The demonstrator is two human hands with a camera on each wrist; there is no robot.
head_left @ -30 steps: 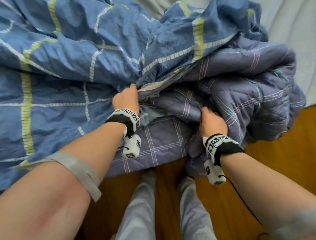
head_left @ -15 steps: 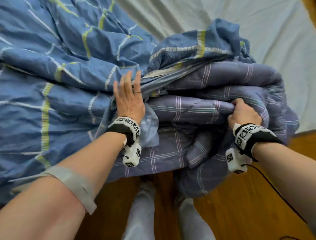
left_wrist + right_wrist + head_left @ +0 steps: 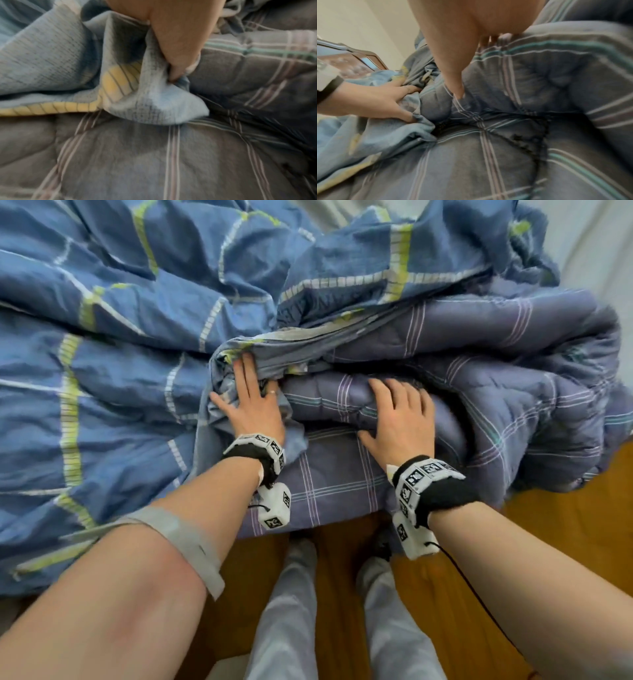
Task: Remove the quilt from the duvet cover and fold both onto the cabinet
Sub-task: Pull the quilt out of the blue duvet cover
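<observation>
Quilt [image 3: 479,364] bunched — duvet cover [image 3: 137,388] overlapping, floor [image 3: 565,525] below

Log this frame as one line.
left hand: grips duvet cover edge | right hand: flat on quilt | state: quilt partly out, folding not started
</observation>
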